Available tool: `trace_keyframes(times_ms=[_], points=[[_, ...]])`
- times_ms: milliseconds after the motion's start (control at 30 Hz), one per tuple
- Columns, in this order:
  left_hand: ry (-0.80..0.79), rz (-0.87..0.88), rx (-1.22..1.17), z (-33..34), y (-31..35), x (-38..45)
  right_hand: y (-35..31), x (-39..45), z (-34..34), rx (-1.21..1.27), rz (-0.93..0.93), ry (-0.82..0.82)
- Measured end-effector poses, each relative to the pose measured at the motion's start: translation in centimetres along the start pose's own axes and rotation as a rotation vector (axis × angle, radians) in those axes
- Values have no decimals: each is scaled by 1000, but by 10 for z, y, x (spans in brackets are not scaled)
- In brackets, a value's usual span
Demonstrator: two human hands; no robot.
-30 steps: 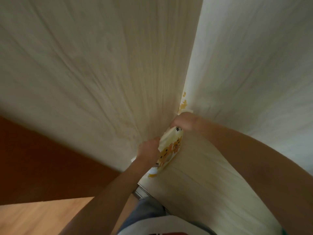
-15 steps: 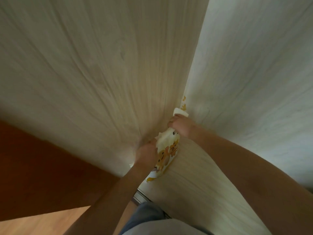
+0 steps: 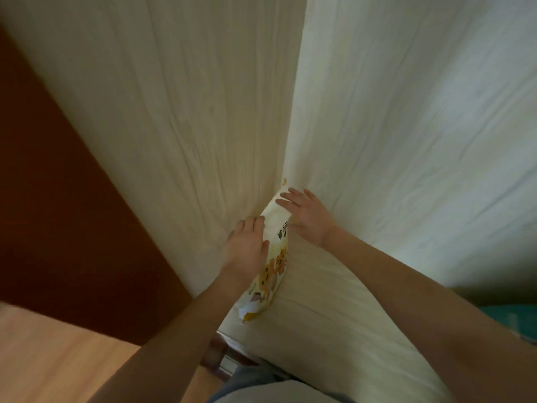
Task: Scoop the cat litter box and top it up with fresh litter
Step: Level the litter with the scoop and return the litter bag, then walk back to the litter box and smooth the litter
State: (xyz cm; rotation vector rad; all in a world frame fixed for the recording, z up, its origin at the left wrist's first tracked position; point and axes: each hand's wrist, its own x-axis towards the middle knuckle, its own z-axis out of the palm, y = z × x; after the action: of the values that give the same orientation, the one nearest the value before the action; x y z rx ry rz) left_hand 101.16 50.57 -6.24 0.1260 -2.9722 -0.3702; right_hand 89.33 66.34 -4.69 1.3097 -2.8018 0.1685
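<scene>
A cream litter bag printed with orange cartoon cats stands wedged in the narrow gap between two tall pale wood-grain panels, the left panel and the right panel. My left hand clasps the bag's left side, fingers curled over its edge. My right hand lies on the bag's upper end with its fingers spread and flat. The bag's far end is hidden in the gap. No litter box or scoop is in view.
A dark brown panel stands at the left above a light wooden floor. A metal track runs at the foot of the pale panels. A teal object shows at the right edge.
My right hand has let go of the bag's top and now lies flat with fingers apart. More of the bag shows between my hands. My left hand stays on its side.
</scene>
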Motion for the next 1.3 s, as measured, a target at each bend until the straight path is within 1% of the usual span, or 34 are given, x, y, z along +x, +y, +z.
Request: trace_keyframes(times_ms=[100, 167, 233, 333, 433, 500, 600, 700, 800, 933, 1000, 1133, 1300], points=[[46, 46, 4, -31, 9, 5, -9, -21, -24, 55, 95, 106], [102, 97, 1, -54, 15, 6, -18, -33, -42, 70, 166, 141], [189, 178, -20, -76, 22, 6, -26, -45, -59, 90, 208, 200], [361, 293, -19, -107, 35, -2, -36, -65, -81, 97, 210, 374], [483, 356, 5, -133, 45, -26, -50, -86, -97, 145, 235, 488], [516, 355, 37, -144, 47, -52, -64, -103, -105, 189, 238, 516], [497, 327, 109, -151, 45, -101, -89, -126, -105, 216, 169, 519], [464, 276, 176, -150, 35, -157, -123, -144, -90, 270, 47, 425], [381, 140, 210, -141, 16, -221, -163, -160, -65, 333, -92, 294], [169, -195, 270, -127, -16, -309, -224, -169, -34, 406, -289, 135], [120, -351, 288, -127, -31, -347, -257, -165, -23, 423, -388, 80], [158, -643, 273, -136, -54, -414, -330, -146, -11, 470, -578, -31], [271, -902, 302, -152, -97, -474, -429, -103, -2, 467, -796, -114]])
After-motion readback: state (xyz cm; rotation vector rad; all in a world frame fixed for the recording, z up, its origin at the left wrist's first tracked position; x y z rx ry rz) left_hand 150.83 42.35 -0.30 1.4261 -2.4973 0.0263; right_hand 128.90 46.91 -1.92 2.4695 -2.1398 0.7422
